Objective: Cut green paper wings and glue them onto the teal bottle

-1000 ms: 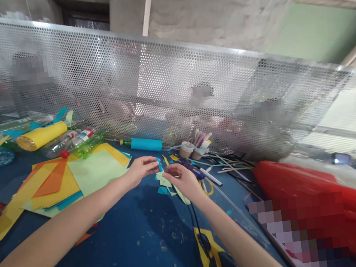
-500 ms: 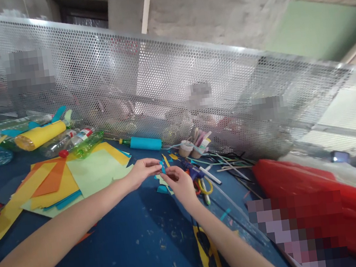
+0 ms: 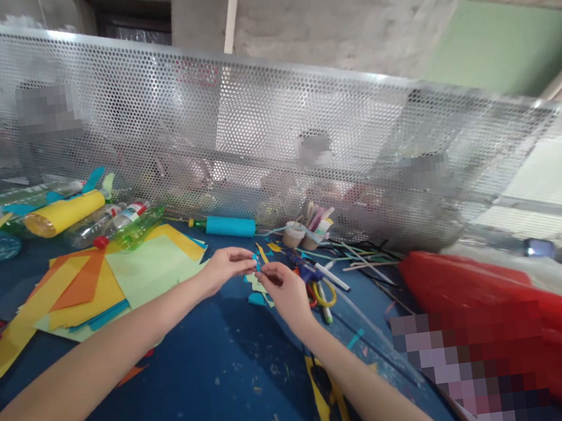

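Taking the hands as the clock's centre, the surface [image 3: 206, 397] is deep blue, flecked with pale specks and scraps. A perforated metal panel [image 3: 260, 124] stands along its far side from ten to two o'clock, blurred figures visible through it, with a concrete wall [image 3: 328, 13] beyond and a green wall [image 3: 480, 42] towards one.

The small blue piece [image 3: 257, 260] is at the centre, between the two hands. The left hand [image 3: 227, 268] pinches it, thumb and fingers together; the right hand [image 3: 285, 292] has its fingertips at the lower end, and whether they grip or only touch, I cannot tell.

Coloured paper sheets [image 3: 148, 261] spread at nine o'clock. A blue-wrapped bottle [image 3: 232, 226] lies at eleven, near the panel's foot, and small cups [image 3: 294, 234] stand at two. Yellow-handled scissors [image 3: 333, 293] lie at four, just beside the right hand, and a red plastic sheet [image 3: 477, 268] bulges up well apart, towards three. The widest open stretch of blue runs from six to seven, between the forearms, with yellow scraps [image 3: 318, 397] at five bordering it.
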A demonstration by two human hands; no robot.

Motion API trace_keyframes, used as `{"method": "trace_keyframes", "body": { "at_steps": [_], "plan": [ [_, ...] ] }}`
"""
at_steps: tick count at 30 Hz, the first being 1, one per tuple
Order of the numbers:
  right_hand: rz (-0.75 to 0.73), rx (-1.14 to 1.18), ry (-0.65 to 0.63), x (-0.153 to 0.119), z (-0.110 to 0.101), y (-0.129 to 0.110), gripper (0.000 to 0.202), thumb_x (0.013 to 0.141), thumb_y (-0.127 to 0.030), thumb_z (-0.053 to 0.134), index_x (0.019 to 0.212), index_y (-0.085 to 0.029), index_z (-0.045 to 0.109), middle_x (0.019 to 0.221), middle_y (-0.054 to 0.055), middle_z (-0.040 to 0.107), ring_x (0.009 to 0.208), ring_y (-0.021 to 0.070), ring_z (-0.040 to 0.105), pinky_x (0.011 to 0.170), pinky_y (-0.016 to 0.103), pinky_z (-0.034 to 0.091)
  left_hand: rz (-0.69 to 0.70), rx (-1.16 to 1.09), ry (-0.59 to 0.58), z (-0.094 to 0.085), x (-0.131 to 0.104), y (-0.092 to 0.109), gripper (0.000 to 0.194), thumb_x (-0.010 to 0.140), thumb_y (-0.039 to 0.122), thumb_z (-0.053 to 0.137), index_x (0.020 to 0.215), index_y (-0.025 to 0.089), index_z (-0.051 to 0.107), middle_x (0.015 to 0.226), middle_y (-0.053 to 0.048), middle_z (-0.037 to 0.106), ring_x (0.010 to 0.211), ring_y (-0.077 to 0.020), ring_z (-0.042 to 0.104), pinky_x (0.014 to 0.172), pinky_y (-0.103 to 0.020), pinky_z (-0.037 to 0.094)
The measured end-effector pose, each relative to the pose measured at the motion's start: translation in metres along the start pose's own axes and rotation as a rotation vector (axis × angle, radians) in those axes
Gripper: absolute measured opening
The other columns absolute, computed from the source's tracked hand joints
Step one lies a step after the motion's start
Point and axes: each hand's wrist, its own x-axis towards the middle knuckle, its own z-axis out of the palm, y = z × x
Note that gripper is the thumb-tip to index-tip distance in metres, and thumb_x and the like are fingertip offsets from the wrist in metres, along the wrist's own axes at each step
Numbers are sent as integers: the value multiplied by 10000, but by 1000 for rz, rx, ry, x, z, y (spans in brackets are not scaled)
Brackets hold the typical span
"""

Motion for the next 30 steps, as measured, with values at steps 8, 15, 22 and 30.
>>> {"method": "trace_keyframes", "body": {
  "at_steps": [8,15,22,30],
  "plan": [
    [-4,41,-56,-1,1,0,142,741,-333,617,794,-202,606,718,18,675,665,165,628,646,259,478,8,54,-101,-9,2,6,299,538,284,807,756,137,664,719,-19,667,656,-119,615,721,-289,503],
    [6,73,-91,-1,3,4,173,758,-353,604,815,-190,595,738,30,679,711,172,647,667,260,487,53,139,-147,-10,2,7,286,586,316,778,760,137,638,714,-14,649,655,-117,608,705,-273,500],
    [-29,45,-107,-1,2,8,192,774,-370,591,805,-181,580,739,41,672,706,180,643,663,273,493,93,258,-233,-13,1,12,246,651,291,739,805,128,638,720,-8,645,663,-112,600,701,-272,493],
    [-56,6,-111,-1,1,6,171,787,-349,574,812,-180,581,739,37,665,688,170,631,659,270,495,48,285,-183,-12,0,13,236,675,310,715,799,132,624,721,-9,646,666,-116,610,706,-276,494]
  ]
}}
